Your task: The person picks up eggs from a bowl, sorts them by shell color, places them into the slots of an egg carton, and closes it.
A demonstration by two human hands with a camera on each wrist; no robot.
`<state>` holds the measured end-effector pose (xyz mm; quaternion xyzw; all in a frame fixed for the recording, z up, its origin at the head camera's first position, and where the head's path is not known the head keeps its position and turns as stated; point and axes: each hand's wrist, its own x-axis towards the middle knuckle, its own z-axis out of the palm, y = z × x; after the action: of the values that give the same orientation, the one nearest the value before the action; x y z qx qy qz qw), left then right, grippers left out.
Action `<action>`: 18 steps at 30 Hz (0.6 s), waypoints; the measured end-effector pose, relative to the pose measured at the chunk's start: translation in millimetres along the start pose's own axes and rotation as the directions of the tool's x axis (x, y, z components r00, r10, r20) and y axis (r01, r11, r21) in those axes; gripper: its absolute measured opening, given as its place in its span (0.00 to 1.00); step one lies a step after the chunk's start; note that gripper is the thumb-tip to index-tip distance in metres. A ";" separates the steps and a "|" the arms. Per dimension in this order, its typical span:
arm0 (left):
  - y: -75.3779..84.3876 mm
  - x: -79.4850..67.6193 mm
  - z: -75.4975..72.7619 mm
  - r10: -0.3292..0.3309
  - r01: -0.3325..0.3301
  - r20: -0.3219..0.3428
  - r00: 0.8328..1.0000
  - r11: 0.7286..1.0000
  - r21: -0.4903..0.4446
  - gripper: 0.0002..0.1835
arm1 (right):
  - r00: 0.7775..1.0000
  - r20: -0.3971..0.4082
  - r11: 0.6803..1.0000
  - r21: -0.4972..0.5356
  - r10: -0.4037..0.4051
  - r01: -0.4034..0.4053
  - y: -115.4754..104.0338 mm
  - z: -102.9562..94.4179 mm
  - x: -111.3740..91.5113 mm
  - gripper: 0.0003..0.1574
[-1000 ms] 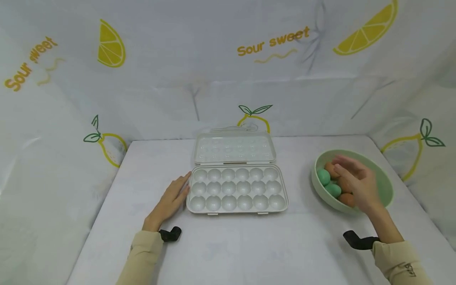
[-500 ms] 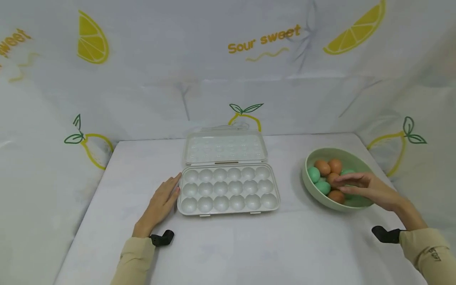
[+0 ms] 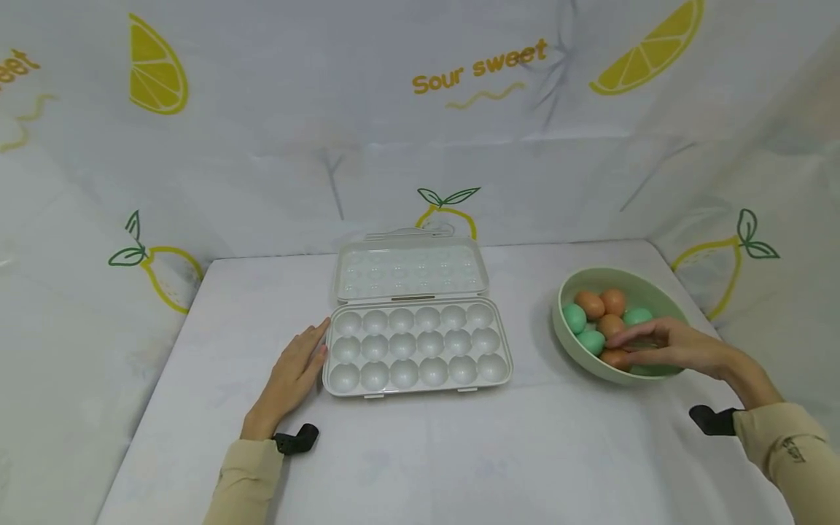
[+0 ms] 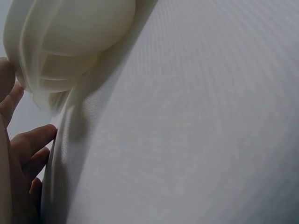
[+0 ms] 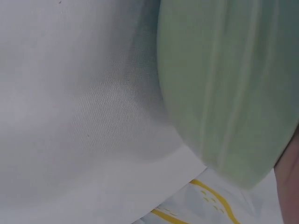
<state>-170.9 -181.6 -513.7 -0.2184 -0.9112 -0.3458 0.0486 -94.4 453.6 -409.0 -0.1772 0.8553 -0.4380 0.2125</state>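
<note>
A white plastic egg tray (image 3: 416,345) is lying open, a round green bowl (image 3: 646,290) at three o'clock. The straight-fingered left hand (image 3: 289,377) is touching the tray; the right hand (image 3: 685,350), pinch unclear, is overhanging the bowl's six-o'clock brown egg (image 3: 614,359). Off-centre pinching could be rolling it.

— What moved?
— Right hand (image 3: 689,350), off the middle of the bowl (image 3: 646,295) to its right; fingers (image 3: 636,332) now down by near orange egg (image 3: 613,359).
— And?
— Far-right orange egg (image 3: 613,300), right green egg (image 3: 636,316), hidden before, now show.
</note>
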 end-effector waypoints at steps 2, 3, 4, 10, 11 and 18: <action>0.5 -0.1 0.2 -0.007 0.007 0.003 1.000 1.000 0.004 0.28 | 1.000 0.002 1.000 -0.019 0.005 -0.005 -0.3 0.2 0.0 0.20; 0.6 -0.2 0.3 -0.011 0.011 0.003 1.000 1.000 0.006 0.28 | 1.000 0.003 1.000 -0.024 0.009 -0.009 -0.2 0.2 -0.1 0.20; 0.6 0.0 -0.1 -0.013 0.013 0.001 1.000 1.000 0.007 0.28 | 1.000 0.003 1.000 -0.027 0.011 -0.011 -0.5 -0.2 0.3 0.21; 0.6 -0.6 -0.2 -0.021 0.021 -0.008 1.000 1.000 0.009 0.28 | 0.998 0.046 0.999 0.023 0.039 -0.040 1.4 -3.2 2.8 0.24; 0.5 -1.0 0.1 -0.022 0.022 -0.009 1.000 1.000 0.009 0.28 | 0.997 0.060 0.998 0.041 0.046 -0.048 2.1 -3.5 3.3 0.24; 1.7 -2.1 2.1 -0.022 0.022 -0.016 1.000 1.000 0.008 0.27 | 0.990 0.134 0.993 0.106 0.037 -0.051 6.8 0.0 10.6 0.24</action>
<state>-168.2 -179.9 -514.8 -0.2053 -0.9146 -0.3442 0.0527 -104.1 452.1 -416.8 -0.1750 0.8179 -0.4665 0.2877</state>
